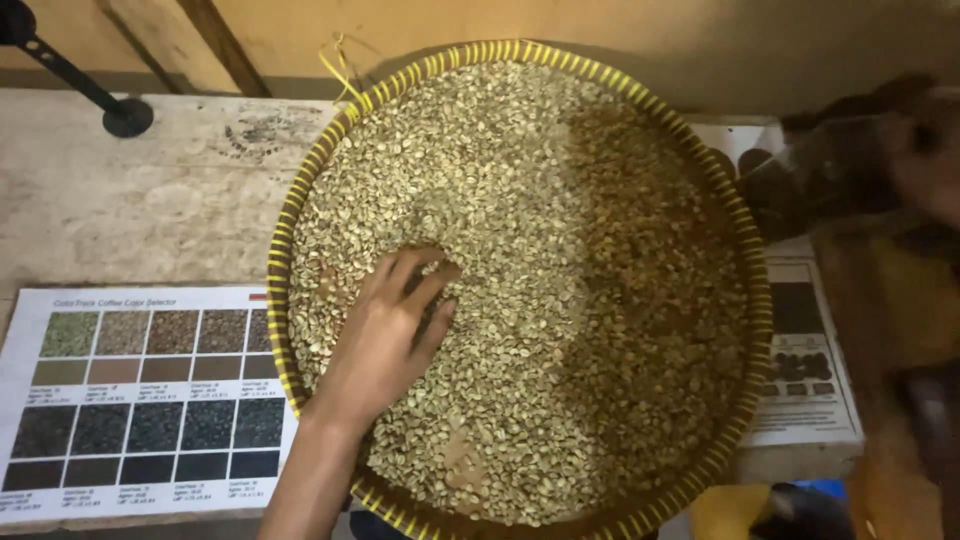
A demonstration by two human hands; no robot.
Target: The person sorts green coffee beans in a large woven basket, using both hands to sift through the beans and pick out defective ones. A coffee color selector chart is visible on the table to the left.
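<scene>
Worn wooden tabletop (130, 210) is seen under a round woven tray (283, 250) with a yellow-striped rim, filled with pale green coffee beans (560, 260). At about eight o'clock in the tray, the left hand (385, 335) is laid palm-down on the beans, fingers loosely spread and clamped on nothing. A printed colour chart (140, 400) lies at nine o'clock beside the tray. At two o'clock a blurred right hand (925, 160) is glimpsed; its grip cannot be told.

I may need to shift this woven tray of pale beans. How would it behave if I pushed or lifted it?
The woven tray looks shallow and broad, so it would likely slide rather than tip. Heaped beans probably make it heavy, and they could spill over the low rim if tilted. The left hand resting in them suggests they shift loosely.
</scene>
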